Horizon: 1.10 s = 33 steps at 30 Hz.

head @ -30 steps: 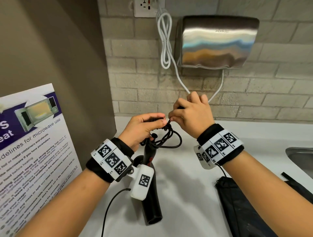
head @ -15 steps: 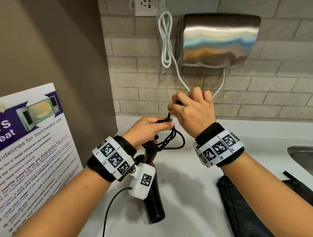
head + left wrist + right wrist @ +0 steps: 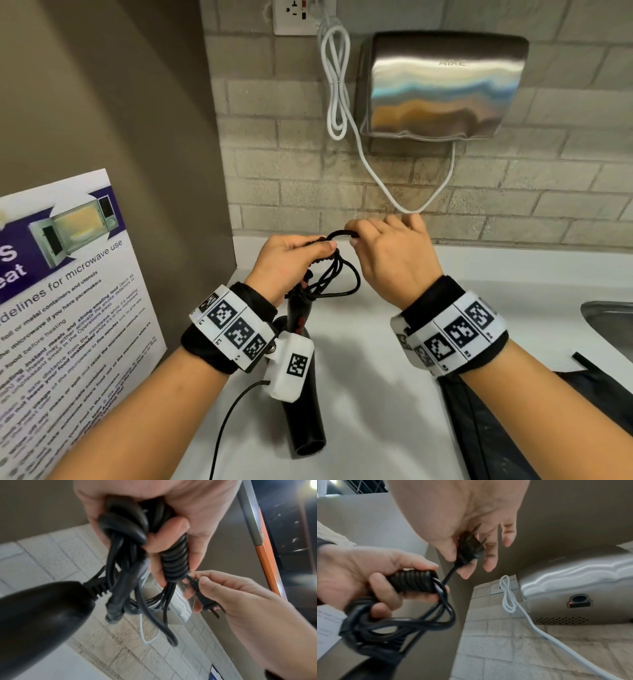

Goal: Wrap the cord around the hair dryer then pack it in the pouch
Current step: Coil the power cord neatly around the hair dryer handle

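The black hair dryer [image 3: 303,407] hangs below my left hand [image 3: 291,257], its barrel pointing down toward the counter. My left hand grips the black cord [image 3: 337,277], which is bundled in loops and bound by tight coils [image 3: 175,559] [image 3: 412,582]. My right hand [image 3: 387,253] pinches the plug [image 3: 204,599] [image 3: 467,549] at the cord's end, just right of the coils. A short stretch of cord arcs between both hands. The black pouch [image 3: 507,425] lies flat on the counter under my right forearm.
A white counter [image 3: 370,394] runs beneath. A steel hand dryer [image 3: 442,85] with a white cable [image 3: 337,85] hangs on the brick wall ahead. A microwave poster [image 3: 65,308] stands at the left. A sink edge [image 3: 613,325] shows at the right.
My right hand carried the plug end up and over the bundle, then to the right, adding a turn to the coils. My left hand kept its grip and rose slightly.
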{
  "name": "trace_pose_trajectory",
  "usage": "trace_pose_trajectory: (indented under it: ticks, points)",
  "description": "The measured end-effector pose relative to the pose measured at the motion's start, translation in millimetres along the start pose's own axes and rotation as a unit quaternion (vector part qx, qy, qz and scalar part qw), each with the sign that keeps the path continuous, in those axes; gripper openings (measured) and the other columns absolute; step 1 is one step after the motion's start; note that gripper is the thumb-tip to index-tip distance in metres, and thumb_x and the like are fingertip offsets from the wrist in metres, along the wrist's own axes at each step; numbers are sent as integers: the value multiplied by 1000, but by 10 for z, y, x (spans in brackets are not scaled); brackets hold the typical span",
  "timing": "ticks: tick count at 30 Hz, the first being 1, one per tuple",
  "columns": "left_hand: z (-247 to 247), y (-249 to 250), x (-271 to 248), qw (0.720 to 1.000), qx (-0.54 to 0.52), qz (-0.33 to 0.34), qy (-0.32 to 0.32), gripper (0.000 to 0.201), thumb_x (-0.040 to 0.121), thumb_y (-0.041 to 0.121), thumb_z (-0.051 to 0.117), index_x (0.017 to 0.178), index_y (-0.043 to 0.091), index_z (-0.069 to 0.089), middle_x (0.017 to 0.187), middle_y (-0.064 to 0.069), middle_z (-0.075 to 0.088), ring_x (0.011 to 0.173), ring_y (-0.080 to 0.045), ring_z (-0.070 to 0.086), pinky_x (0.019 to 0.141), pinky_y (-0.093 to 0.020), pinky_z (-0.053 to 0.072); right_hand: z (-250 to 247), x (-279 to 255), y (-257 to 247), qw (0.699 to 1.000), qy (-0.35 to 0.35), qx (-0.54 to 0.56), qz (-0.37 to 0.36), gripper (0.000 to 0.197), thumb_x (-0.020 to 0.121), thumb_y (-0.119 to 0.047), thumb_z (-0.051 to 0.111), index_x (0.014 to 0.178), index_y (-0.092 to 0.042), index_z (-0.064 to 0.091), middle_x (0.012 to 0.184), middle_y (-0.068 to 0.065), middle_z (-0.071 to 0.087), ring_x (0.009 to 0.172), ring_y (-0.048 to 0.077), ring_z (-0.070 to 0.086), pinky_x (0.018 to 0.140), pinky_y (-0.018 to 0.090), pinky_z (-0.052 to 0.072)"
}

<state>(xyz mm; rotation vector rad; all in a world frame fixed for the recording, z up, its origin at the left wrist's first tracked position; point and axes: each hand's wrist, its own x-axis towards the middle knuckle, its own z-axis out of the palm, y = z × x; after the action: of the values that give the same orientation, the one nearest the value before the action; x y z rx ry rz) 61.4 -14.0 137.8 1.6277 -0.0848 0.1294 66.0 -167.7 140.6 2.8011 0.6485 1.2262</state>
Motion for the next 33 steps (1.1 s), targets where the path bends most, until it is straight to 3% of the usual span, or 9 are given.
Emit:
trace_pose_trajectory:
  ticks: [2,5,8,11,13,17,22,27,33]
  points:
    - [1,-14,21,1000,-15,2,15,7,81,20,67,85,24,71,80,5,69,74,-6,60,48,-17,40,-44,-46,-43,995,-61,73,5,42,87,-30,27,110,-17,60,94,2,72,79,25,63,70,32,21]
    - [2,-29,31,1000,-24,13,14,12,83,16,64,87,26,70,79,5,68,71,-4,60,45,-16,40,-63,-93,-72,959,-101,262,30,42,89,-18,33,125,-15,54,120,3,64,108,21,58,89,24,35]
    - [11,-34,18,999,-28,25,-6,16,86,15,61,86,29,69,81,7,66,67,-4,57,41,-18,39,-44,-89,-57,917,-99,379,75,29,87,-2,51,114,-9,60,109,4,68,90,11,61,78,3,39]
    - [13,-35,8,999,-37,17,-10,16,87,16,59,85,30,68,82,6,64,63,-6,55,41,-19,40,7,-82,-25,879,-114,453,97,19,83,-1,59,97,-14,61,95,-2,67,69,2,59,70,11,46]
    - [12,-32,4,999,-47,9,-13,15,88,17,59,85,28,68,80,6,63,54,-2,53,41,-18,38,40,-86,-19,871,-111,467,102,22,81,-2,63,93,-20,58,93,-2,65,62,5,58,66,15,47]
    - [1,-5,-4,998,-58,1,-24,13,89,17,57,90,24,67,79,4,60,39,2,48,38,-14,35,100,-85,-18,888,-89,439,99,27,80,-4,64,100,-20,56,103,-5,52,69,5,53,63,6,40]
    - [-16,23,-55,997,-63,-8,-42,13,91,14,53,94,21,64,76,3,55,30,-1,40,39,-15,35,216,-81,-44,873,-145,458,85,45,87,-2,53,130,-13,42,124,5,56,112,16,55,96,27,44]
    - [-49,12,-79,998,-59,-4,-35,15,90,13,54,102,16,63,78,1,56,29,0,40,36,-14,34,317,-86,-52,859,-138,487,82,37,87,-2,54,123,-8,47,106,0,57,95,15,58,85,24,46]
    - [-71,-4,-81,998,-62,-17,-22,20,83,20,64,103,21,64,83,3,59,30,0,41,39,-17,36,359,-72,-74,853,-125,502,69,29,88,-2,51,116,-11,50,93,-2,59,82,3,58,68,5,42]
